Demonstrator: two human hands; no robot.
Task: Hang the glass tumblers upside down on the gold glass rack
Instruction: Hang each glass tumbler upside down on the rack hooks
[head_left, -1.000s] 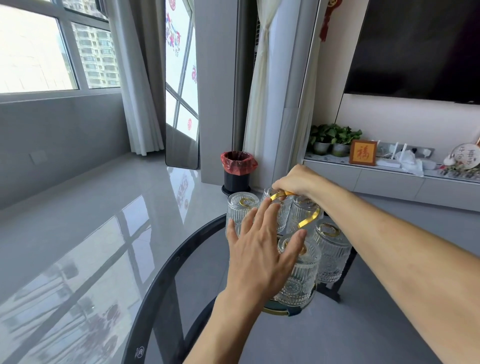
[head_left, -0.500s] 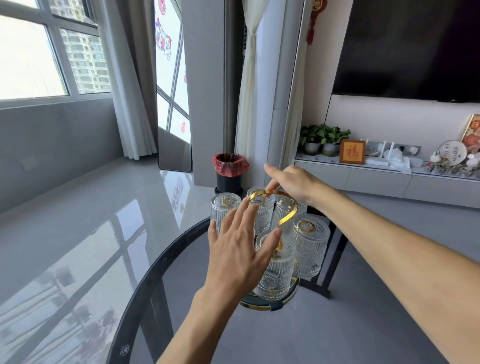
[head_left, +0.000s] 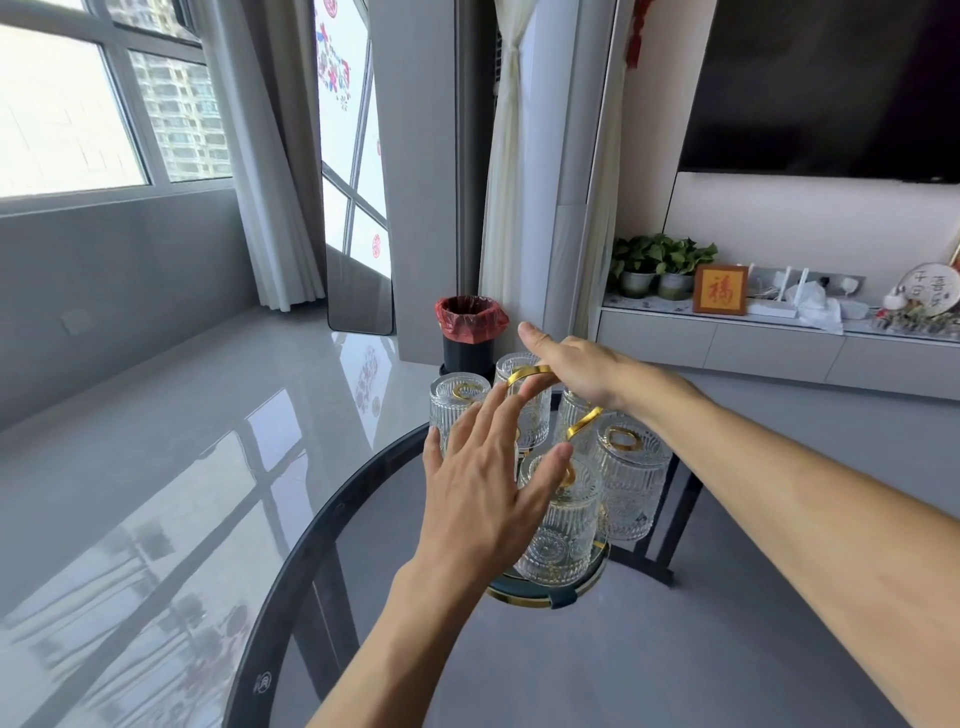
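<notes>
The gold glass rack (head_left: 531, 372) stands on a round dark base (head_left: 545, 598) near the table's far edge. Several ribbed glass tumblers hang on it upside down: one at the left (head_left: 457, 415), one at the front (head_left: 569, 530), one at the right (head_left: 631, 483). My right hand (head_left: 576, 364) lies over the rack's top gold loop, thumb lifted off and pointing left. My left hand (head_left: 483, 499) is flat and spread in front of the left and front tumblers, its thumb tip against the front one. It hides part of the rack.
The rack sits on a round dark glass table (head_left: 291, 571) whose curved rim runs to the left. Beyond the rim stands a black bin with a red bag (head_left: 470, 332). A low cabinet (head_left: 779, 353) with plants and ornaments runs along the right wall.
My right hand has loosened from a closed grip on the gold loop, and its thumb now sticks out. My left hand stays spread in front of the tumblers. The view has shifted slightly.
</notes>
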